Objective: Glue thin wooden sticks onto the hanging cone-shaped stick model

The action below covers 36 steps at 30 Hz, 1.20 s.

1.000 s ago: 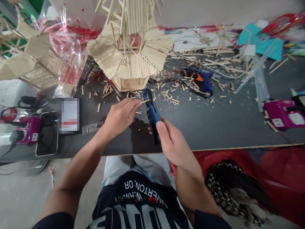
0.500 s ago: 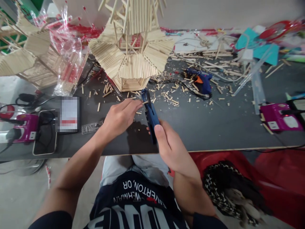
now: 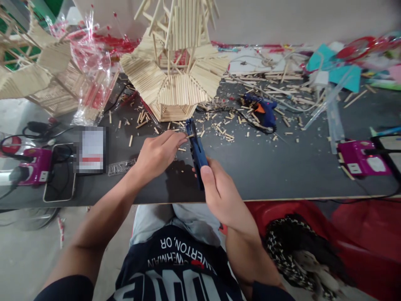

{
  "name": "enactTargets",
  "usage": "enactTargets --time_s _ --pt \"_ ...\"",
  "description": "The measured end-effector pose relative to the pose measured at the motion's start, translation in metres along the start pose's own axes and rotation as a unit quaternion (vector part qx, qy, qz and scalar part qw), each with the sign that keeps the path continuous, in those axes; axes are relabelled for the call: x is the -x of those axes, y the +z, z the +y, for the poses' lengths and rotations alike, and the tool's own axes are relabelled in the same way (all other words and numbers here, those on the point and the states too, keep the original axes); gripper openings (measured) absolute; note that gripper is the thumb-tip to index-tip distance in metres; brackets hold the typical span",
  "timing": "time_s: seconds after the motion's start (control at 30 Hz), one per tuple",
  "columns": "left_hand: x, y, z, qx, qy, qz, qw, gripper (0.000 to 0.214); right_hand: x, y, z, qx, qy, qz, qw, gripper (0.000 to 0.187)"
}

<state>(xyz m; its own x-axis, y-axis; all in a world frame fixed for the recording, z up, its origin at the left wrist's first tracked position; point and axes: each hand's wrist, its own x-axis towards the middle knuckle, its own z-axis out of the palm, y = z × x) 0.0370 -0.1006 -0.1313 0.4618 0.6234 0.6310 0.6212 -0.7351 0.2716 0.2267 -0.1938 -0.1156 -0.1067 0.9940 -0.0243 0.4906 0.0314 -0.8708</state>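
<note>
My right hand [image 3: 214, 179] is wrapped round a pair of blue hand cutters [image 3: 196, 146], its head pointing away from me. Between the fingertips of my left hand [image 3: 161, 152] is a thin wooden stick [image 3: 190, 136], most of it hidden by the fingers. The stick's free end reaches the head of the cutters; whether the blades press on it I cannot tell. Just beyond both hands stands a flared structure of wooden sticks [image 3: 180, 90] with a tall upper part.
Cut stick pieces [image 3: 224, 131] litter the dark table [image 3: 269, 171]. A blue glue gun [image 3: 266, 110] lies behind them at right. Purple power sockets [image 3: 363, 158] sit at right, with others at left beside phones [image 3: 59, 173]. A second stick structure [image 3: 59, 79] stands far left.
The view has shifted slightly. Both hands keep nearly the same pose, with the stick still at the head of the cutters.
</note>
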Motion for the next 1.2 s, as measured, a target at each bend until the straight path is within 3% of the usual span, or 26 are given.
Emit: enactTargets --time_s 0.33,0.77,1.2 --pt "0.000 0.000 -0.001 -0.020 0.000 -0.016 1.000 0.017 -0.004 0.007 0.006 0.053 -0.017 0.016 0.998 0.051" --pt "0.002 0.010 -0.010 0.081 -0.066 -0.009 0.995 0.022 -0.009 0.015 0.010 0.092 -0.010 0.035 0.995 0.050" --pt "0.003 0.014 -0.010 0.106 -0.085 0.022 0.990 0.020 -0.010 0.012 0.008 0.135 0.061 0.014 0.989 0.061"
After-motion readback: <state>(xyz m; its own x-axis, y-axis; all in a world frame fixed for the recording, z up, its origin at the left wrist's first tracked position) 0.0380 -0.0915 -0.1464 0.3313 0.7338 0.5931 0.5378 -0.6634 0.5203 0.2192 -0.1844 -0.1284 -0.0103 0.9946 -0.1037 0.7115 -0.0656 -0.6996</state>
